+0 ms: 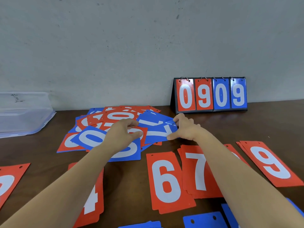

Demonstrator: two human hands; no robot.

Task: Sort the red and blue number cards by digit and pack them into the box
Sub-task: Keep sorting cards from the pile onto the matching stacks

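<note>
Soft, even light is falling from above and is lighting the wall (148, 38) and table (128, 183) fairly brightly, while my forearms (74, 186) are casting only faint, blurred shadows on the wood. A white streak of glare is shining off the glossy blue card (158, 130) just by my right hand (185, 127). The wide lens is bending and stretching things toward the edges, and the clear box (24, 112) at far left is looking soft and hazy.

head cam, only view | worn up top, facing forward and down | sitting close over the bench (222, 127) | wide angle, wall (148, 46) filling the upper half
</note>
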